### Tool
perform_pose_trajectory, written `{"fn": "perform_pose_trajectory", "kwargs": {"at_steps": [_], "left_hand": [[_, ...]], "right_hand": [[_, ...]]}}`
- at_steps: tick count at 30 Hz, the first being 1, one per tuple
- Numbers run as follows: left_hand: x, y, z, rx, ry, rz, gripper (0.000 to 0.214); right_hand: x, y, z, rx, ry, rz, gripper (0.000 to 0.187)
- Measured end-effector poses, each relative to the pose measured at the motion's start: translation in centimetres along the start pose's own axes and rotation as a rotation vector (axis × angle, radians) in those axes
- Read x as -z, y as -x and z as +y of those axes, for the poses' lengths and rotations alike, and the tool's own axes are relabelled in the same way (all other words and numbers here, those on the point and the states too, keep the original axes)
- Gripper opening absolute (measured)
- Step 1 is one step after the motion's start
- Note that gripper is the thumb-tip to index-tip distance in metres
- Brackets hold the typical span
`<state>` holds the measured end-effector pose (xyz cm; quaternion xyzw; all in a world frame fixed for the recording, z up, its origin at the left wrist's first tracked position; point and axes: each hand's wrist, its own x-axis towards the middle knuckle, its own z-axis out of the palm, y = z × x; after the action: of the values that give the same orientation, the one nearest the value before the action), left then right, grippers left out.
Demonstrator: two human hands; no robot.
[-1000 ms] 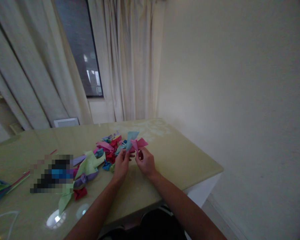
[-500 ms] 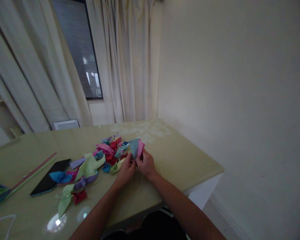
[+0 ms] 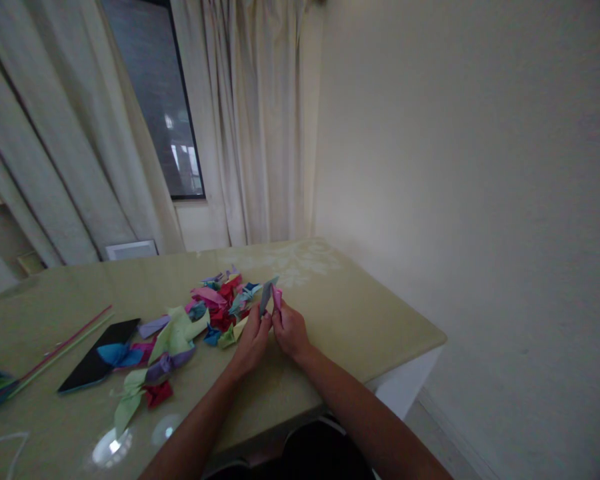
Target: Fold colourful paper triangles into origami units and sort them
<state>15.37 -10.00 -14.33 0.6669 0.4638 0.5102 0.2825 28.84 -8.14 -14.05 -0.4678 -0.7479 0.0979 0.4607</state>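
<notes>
My left hand [image 3: 253, 339] and my right hand [image 3: 289, 329] meet above the table, both pinching a folded paper piece [image 3: 269, 296]. Its blue-grey side stands by my left fingers and its pink side by my right fingers, held upright and edge-on. Just behind and left of my hands lies a pile of folded coloured paper shapes [image 3: 220, 303] in red, pink, blue and green.
The yellow-green table [image 3: 360, 320] ends at a corner on the right by the wall. A black phone [image 3: 97, 363] lies at the left with paper bows [image 3: 155, 363] beside it, plus pink and green straws [image 3: 63, 347]. Curtains and a dark window stand behind.
The blue and pink paper piece, spread open a second ago, has been folded together and now stands narrow between my fingers. My hands have drawn closer together.
</notes>
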Motion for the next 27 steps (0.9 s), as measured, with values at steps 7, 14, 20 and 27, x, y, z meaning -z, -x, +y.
{"fn": "perform_pose_trajectory", "kwargs": {"at_steps": [7, 14, 20, 27], "left_hand": [[-0.5, 0.7, -1.6, -0.082, -0.216, -0.013, 0.056], [-0.1, -0.1, -0.9, -0.158, -0.229, -0.002, 0.048], [0.2, -0.4, -0.2, -0.013, 0.032, -0.055, 0.048], [0.2, -0.3, 0.4, 0.212, 0.206, -0.141, 0.072]], "right_hand": [[-0.7, 0.0, 0.5, -0.021, 0.02, -0.054, 0.054], [-0.3, 0.2, 0.0, 0.015, -0.071, -0.067, 0.054], [0.8, -0.4, -0.6, -0.099, -0.49, -0.02, 0.045], [1.1, -1.5, -0.5, -0.182, -0.777, 0.105, 0.049]]}}
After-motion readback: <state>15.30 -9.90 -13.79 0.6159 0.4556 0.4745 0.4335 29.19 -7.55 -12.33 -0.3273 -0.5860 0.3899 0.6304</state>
